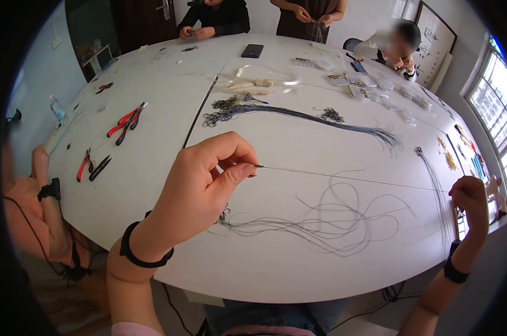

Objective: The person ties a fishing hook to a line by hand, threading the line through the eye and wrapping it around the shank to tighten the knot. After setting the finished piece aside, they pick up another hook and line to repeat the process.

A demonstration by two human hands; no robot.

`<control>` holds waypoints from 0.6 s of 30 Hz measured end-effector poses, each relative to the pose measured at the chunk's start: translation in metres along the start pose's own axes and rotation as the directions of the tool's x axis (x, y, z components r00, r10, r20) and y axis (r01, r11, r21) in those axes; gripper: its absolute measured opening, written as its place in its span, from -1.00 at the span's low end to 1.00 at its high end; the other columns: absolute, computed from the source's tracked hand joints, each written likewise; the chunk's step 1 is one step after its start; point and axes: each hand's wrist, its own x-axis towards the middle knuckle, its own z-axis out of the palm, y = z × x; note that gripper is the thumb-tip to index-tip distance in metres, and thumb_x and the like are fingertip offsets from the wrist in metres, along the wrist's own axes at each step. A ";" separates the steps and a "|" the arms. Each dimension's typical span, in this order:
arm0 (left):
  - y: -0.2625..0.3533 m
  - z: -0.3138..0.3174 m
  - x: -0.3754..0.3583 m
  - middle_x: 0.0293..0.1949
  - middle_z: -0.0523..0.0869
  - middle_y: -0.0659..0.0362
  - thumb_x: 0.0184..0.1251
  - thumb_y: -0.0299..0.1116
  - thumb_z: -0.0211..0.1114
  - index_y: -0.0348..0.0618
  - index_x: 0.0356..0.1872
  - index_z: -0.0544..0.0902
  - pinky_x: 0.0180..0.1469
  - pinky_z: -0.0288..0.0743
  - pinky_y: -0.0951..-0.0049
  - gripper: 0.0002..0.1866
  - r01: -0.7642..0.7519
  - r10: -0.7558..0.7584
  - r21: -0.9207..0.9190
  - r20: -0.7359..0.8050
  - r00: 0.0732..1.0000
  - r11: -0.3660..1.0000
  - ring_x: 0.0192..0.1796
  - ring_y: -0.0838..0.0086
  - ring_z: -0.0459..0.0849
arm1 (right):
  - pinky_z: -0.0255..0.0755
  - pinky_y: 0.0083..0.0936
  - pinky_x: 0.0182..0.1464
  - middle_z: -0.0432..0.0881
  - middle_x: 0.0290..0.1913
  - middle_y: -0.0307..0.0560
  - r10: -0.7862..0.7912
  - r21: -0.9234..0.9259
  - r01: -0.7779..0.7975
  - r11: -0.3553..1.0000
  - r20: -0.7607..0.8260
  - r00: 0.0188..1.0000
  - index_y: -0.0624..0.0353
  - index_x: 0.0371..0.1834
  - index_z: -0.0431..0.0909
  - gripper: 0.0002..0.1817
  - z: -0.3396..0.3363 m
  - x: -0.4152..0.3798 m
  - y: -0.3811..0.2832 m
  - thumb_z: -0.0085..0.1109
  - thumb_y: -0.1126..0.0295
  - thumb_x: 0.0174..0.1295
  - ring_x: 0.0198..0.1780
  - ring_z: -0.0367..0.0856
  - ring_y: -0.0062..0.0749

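My left hand (211, 176) is closed in a pinch, thumb against fingers, on the dark end of a thin line (349, 178). That line runs nearly straight across to my right hand (471, 196), whose fingers are closed on its other end. Both hands are above the white table. Below the line lies a loose bundle of thin grey strands (248, 227), its right part spread in wide loops. Beside my right hand, a narrower bundle of strands (430, 168) hangs toward the near edge. Behind the line, a thick dark bundle (287, 113) has a tangled clump at its left end.
The white table (152, 207) carries red-handled pliers (127, 123), smaller pliers (85, 165), black tweezers (100, 167), a phone (252, 51) and clear plastic packets (382, 81). A water bottle (57, 109) stands left. Several other people are around the table.
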 end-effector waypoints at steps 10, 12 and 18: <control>-0.003 0.004 0.000 -0.47 0.60 0.26 0.24 -0.57 0.21 -0.25 -0.39 0.53 -0.39 0.35 0.68 -0.96 -0.009 0.009 0.001 0.047 0.999 1.000 -0.41 0.68 0.53 | 0.12 -0.74 -0.72 0.49 -0.72 -0.22 0.300 -0.351 -0.343 0.871 -0.172 0.938 0.27 -0.60 0.52 -0.90 -0.051 -0.005 0.122 0.18 0.56 0.02 -0.74 0.36 -0.69; -0.003 0.004 0.000 -0.51 0.62 0.26 0.22 -0.56 0.23 -0.23 -0.40 0.54 -0.48 0.30 0.67 -0.96 -0.062 0.062 -0.008 0.009 0.998 0.998 -0.50 0.70 0.50 | 0.29 -0.62 -0.65 0.54 -0.71 -0.14 0.374 -0.509 -0.385 0.770 -0.129 0.918 0.33 -0.58 0.55 -0.95 -0.051 -0.006 0.126 0.22 0.59 -0.06 -0.69 0.46 -0.56; 0.004 0.007 -0.005 -0.50 0.63 0.28 0.23 -0.50 0.27 -0.22 -0.36 0.61 -0.51 0.29 0.69 -0.97 -0.002 0.004 -0.030 0.058 0.998 1.000 -0.54 0.73 0.46 | 0.48 -0.48 -0.34 0.66 -0.45 -0.02 0.193 -0.753 -0.087 0.653 0.054 0.980 0.30 -0.39 0.64 -0.82 0.016 -0.007 0.052 0.35 0.49 -0.10 -0.43 0.61 -0.36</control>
